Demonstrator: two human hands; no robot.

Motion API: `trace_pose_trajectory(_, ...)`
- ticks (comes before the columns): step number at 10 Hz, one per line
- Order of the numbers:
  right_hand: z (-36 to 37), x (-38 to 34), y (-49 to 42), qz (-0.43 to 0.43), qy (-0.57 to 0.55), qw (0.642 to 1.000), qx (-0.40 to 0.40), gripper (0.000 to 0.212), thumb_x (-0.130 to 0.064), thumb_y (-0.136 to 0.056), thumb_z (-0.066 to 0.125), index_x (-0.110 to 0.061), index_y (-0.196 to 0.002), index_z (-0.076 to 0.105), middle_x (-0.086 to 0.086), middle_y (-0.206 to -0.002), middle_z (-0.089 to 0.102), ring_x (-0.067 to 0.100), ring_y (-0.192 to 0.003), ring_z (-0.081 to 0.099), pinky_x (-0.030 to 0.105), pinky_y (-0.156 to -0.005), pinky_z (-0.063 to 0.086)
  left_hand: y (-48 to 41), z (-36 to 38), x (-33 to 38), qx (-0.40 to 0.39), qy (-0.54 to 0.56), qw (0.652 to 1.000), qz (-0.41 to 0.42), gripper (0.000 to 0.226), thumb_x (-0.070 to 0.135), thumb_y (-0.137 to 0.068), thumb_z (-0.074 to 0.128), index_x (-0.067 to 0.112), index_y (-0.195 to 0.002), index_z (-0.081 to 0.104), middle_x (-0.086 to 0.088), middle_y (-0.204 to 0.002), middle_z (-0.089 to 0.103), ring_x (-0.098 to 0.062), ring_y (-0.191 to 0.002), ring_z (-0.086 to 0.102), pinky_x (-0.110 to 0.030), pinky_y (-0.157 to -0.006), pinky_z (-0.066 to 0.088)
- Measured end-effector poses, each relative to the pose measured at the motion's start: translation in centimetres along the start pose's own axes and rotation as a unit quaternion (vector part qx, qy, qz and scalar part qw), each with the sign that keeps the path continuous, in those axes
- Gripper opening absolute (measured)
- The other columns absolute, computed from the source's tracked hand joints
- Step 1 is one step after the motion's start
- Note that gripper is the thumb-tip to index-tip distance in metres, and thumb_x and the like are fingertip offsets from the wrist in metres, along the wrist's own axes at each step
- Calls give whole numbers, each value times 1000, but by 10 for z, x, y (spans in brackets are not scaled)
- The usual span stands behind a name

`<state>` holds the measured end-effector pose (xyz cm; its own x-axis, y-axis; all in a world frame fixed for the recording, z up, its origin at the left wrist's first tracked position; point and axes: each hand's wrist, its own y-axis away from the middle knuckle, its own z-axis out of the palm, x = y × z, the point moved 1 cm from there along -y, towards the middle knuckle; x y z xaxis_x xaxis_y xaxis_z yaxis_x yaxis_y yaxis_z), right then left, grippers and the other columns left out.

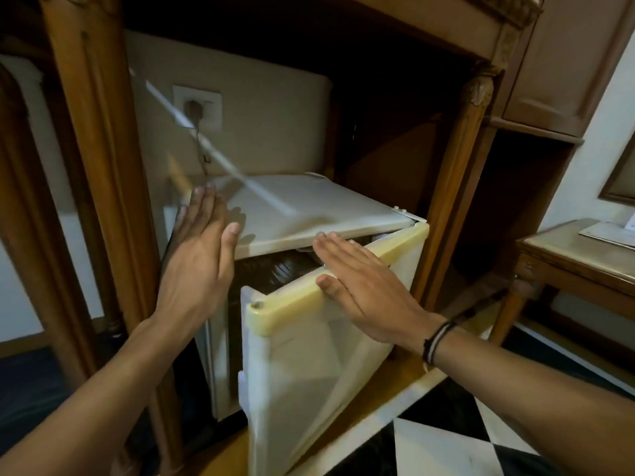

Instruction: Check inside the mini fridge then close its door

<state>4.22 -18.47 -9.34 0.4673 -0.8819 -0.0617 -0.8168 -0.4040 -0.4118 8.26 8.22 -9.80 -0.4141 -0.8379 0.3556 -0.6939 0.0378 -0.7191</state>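
A white mini fridge [309,207] stands inside a wooden cabinet. Its door [302,365], hinged at the right, is partly ajar with a yellowed top trim. A dark gap shows between door and body; little of the inside is visible. My right hand [364,286] lies flat, fingers together, on the door's top trim and outer face. My left hand [199,255] is flat and open, held against the fridge's left front corner, fingertips reaching the top.
A wooden cabinet post [103,173] rises at the left, another [460,173] at the right of the fridge. A plugged wall socket [197,106] sits behind. A small wooden side table [563,266] stands at the right. The floor [446,438] has black and white tiles.
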Motion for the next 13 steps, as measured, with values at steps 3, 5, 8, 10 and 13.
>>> trace_pose_trajectory(3, 28, -19, -49, 17, 55, 996, 66, 75, -60, -106, 7, -15, -164, 19, 2, -172, 19, 16, -160, 13, 41, -131, 14, -8, -19, 19, -88, -36, 994, 47, 64, 40, -126, 27, 8, -180, 38, -9, -191, 22, -13, -178, 9, -26, -141, -1)
trace_pose_trajectory(5, 38, -19, -64, 20, 83, 992, 95, 79, -63, -105, 6, -12, -163, 22, 7, -170, 25, 21, -159, 20, 42, -129, 20, 10, 9, 42, -61, -203, 968, 133, 66, 39, -123, 31, -1, -171, 53, -23, -180, 43, -33, -174, 35, -44, -145, 15)
trace_pose_trajectory(8, 53, 28, -66, -15, 107, 976, 189, 70, -57, -108, 21, -10, -154, 43, 9, -157, 49, 28, -143, 47, 43, -117, 36, 8, 32, 45, -19, -275, 960, 47, 63, 37, -123, 36, -5, -158, 68, -29, -163, 64, -41, -157, 61, -55, -133, 46)
trace_pose_trajectory(10, 68, 48, -64, -19, 42, 968, 247, 57, -47, -110, 31, -9, -143, 57, 9, -145, 60, 30, -137, 53, 43, -113, 38, 6, 41, 40, 23, -271, 961, 46, 64, 37, -124, 32, 0, -147, 78, -23, -148, 77, -38, -135, 78, -52, -113, 61)
trace_pose_trajectory(13, -33, 18, -59, 81, -31, 989, -119, 66, -49, -108, 25, -15, -164, 20, 5, -173, 14, 23, -162, 6, 44, -131, 8, -27, -25, 98, -360, -252, 895, -81, 86, 61, -118, -12, 8, -185, -3, -12, -189, -18, -29, -182, 1, -43, -149, 5)
